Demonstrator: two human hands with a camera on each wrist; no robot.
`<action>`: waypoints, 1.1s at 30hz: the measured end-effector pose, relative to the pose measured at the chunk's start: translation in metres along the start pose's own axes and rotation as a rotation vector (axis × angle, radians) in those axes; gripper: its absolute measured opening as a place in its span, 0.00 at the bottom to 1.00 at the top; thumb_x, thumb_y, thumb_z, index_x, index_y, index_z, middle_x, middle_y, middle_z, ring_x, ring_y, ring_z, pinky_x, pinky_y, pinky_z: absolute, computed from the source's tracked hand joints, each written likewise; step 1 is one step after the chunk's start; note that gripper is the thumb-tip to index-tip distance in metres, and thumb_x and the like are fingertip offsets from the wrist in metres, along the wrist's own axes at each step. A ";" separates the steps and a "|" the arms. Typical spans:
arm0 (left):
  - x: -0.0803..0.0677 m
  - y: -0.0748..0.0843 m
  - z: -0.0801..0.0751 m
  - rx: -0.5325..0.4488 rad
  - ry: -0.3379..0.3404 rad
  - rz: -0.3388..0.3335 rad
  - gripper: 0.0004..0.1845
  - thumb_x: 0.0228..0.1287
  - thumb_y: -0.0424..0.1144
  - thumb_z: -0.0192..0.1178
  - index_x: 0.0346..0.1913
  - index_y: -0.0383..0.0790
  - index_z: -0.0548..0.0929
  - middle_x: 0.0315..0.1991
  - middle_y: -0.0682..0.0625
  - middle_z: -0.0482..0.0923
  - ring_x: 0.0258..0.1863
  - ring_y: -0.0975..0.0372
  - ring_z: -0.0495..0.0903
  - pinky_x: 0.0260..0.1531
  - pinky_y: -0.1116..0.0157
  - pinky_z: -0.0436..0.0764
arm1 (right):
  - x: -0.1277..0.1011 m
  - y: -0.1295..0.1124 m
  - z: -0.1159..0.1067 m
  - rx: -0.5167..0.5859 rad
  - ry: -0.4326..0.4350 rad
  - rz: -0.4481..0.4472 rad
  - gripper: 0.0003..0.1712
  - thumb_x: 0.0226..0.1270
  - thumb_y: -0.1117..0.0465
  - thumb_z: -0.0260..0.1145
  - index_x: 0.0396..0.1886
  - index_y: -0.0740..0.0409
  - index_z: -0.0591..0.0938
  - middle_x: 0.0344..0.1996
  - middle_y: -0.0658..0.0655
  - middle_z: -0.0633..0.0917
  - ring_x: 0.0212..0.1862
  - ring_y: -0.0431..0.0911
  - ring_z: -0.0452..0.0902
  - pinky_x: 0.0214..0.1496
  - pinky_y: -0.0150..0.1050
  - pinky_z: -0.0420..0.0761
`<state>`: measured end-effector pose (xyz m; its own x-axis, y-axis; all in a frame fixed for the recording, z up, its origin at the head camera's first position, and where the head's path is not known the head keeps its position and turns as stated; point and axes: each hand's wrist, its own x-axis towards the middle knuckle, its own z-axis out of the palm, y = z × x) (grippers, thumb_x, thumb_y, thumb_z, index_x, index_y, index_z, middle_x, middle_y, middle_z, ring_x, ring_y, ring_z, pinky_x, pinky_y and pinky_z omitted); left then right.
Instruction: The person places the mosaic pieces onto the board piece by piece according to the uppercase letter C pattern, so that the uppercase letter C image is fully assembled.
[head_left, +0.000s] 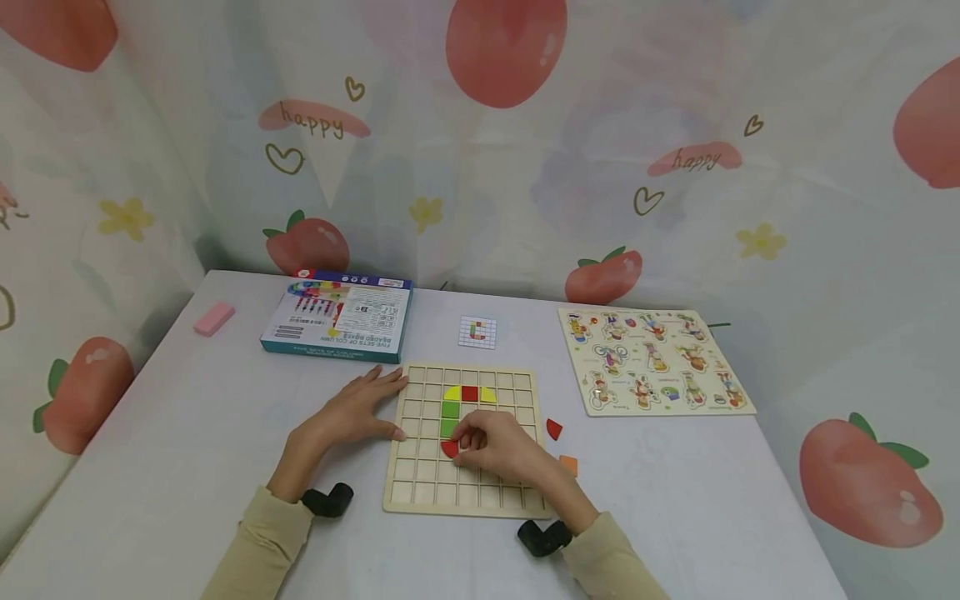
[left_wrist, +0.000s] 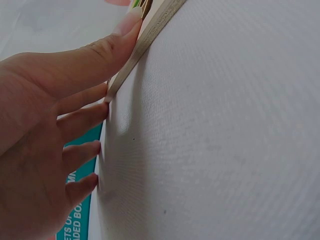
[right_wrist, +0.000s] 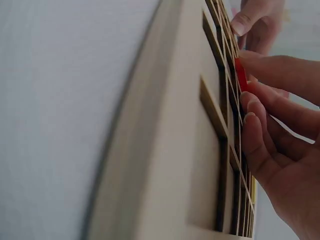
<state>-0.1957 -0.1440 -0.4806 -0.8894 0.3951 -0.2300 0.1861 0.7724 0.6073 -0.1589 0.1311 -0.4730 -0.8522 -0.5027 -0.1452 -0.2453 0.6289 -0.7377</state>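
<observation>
Red quarter-round tile (head_left: 450, 449) pinched in the right hand (head_left: 491, 446) fingers at centre frame, lowered into a grid-board (head_left: 420, 492) cell, while the flat, open left hand (head_left: 360, 412) braces the board's left edge.

Colours by the hands
Red piece (head_left: 450, 449) at right hand (head_left: 495, 446); above it green (head_left: 449, 418), yellow (head_left: 452, 392), red pieces on pale wooden board (head_left: 420, 492).

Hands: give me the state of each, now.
Left hand: open, flat against the wooden grid board's left edge.
Right hand: pinching a red quarter-round wooden piece on the board.
</observation>
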 end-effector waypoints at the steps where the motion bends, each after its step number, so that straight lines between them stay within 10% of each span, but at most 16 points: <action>1: 0.000 0.000 0.000 -0.001 -0.002 -0.003 0.50 0.55 0.52 0.77 0.79 0.46 0.65 0.83 0.48 0.54 0.83 0.42 0.42 0.77 0.35 0.49 | 0.000 0.000 -0.001 0.001 -0.008 -0.006 0.12 0.61 0.59 0.78 0.43 0.52 0.87 0.30 0.46 0.81 0.34 0.40 0.76 0.36 0.29 0.78; 33: 0.001 -0.002 0.001 0.004 0.007 0.014 0.50 0.54 0.52 0.77 0.79 0.45 0.66 0.82 0.46 0.55 0.83 0.41 0.44 0.77 0.34 0.50 | 0.004 -0.001 0.000 -0.080 0.006 -0.041 0.08 0.64 0.60 0.76 0.39 0.53 0.85 0.29 0.44 0.80 0.33 0.40 0.75 0.35 0.30 0.78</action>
<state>-0.1967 -0.1443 -0.4825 -0.8895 0.4026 -0.2162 0.2005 0.7689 0.6072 -0.1618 0.1285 -0.4727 -0.8435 -0.5253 -0.1121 -0.3156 0.6536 -0.6879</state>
